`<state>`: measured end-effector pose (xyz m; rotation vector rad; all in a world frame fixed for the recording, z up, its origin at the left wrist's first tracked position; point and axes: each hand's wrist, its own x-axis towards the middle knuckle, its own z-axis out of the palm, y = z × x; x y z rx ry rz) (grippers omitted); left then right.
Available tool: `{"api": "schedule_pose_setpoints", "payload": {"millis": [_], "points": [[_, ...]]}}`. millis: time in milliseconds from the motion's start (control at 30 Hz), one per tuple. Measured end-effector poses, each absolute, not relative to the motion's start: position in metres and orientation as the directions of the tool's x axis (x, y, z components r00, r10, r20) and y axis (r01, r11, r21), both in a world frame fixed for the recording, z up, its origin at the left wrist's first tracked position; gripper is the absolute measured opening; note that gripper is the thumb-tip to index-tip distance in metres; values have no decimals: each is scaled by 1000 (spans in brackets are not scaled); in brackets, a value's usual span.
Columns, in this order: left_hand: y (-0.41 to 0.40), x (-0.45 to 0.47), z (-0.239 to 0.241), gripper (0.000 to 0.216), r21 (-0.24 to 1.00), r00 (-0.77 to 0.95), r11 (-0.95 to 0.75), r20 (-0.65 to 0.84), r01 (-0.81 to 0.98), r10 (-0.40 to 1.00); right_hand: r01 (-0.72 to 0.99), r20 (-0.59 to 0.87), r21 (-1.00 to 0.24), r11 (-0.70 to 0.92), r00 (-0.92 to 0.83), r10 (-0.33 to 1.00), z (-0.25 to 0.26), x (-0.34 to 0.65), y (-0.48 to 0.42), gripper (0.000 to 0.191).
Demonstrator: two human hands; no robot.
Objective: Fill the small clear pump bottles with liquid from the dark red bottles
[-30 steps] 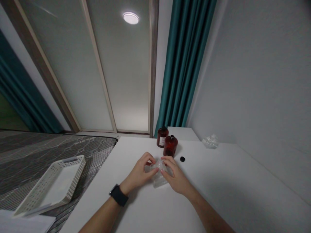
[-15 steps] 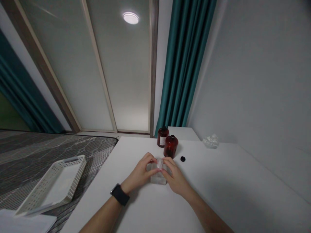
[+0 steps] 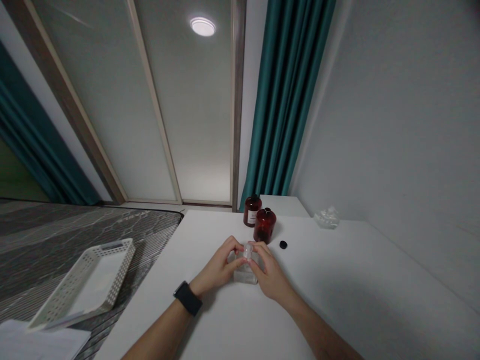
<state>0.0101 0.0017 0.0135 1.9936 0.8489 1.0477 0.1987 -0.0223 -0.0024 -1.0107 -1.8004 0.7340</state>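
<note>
A clear, square-sided bottle [image 3: 245, 275] stands on the white table [image 3: 225, 330] in front of me. At its top is a clear stopper [image 3: 247, 250]. My left hand [image 3: 221, 265], with a dark watch on its wrist, pinches the stopper from the left between thumb and fingers. From the right, my right hand [image 3: 272, 276] closes on the same stopper. Whether the stopper is seated or loose, I cannot tell. Just behind the hands stands a dark red bottle [image 3: 264, 227] with its cap off, and a small black cap [image 3: 283, 244] lies to its right.
Farther back is a second dark red bottle [image 3: 251, 212] with a white label. Crumpled clear plastic [image 3: 327, 218] lies near the wall at right. A white perforated basket [image 3: 122, 272] and some paper [image 3: 45, 342] are off the table's left side.
Both hands keep their hold on the stopper, with hardly any movement. The whole view has shifted very slightly.
</note>
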Motion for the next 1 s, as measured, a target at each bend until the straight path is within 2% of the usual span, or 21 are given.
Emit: {"api": "schedule_pose_setpoints", "payload": {"millis": [267,333,467,533,700,833,1000], "points": [[8,8,13,22,817,434,-528,398,233,808,330,406,-817,473,-254,878,-1,202,-21,24],[11,3,13,26,792,459,-554,404,257,791,338,362,-830,444,-277,890,-2,206,-19,35],[16,-8,10,57,767,539,-565,350,305,766,385,261,-838,385,-336,905,-4,216,-16,73],[17,-11,7,67,760,578,-552,293,343,762,412,244,-825,386,-356,902,-6,218,-16,83],[13,-8,6,65,760,602,-538,248,365,759,407,273,-816,410,-354,894,-4,215,-17,75],[9,-5,14,61,782,584,-529,272,329,765,369,248,-860,351,-299,922,3,214,-19,77],[3,-1,23,72,763,580,-567,320,311,749,276,213,-916,291,-279,936,14,223,-23,76]]}}
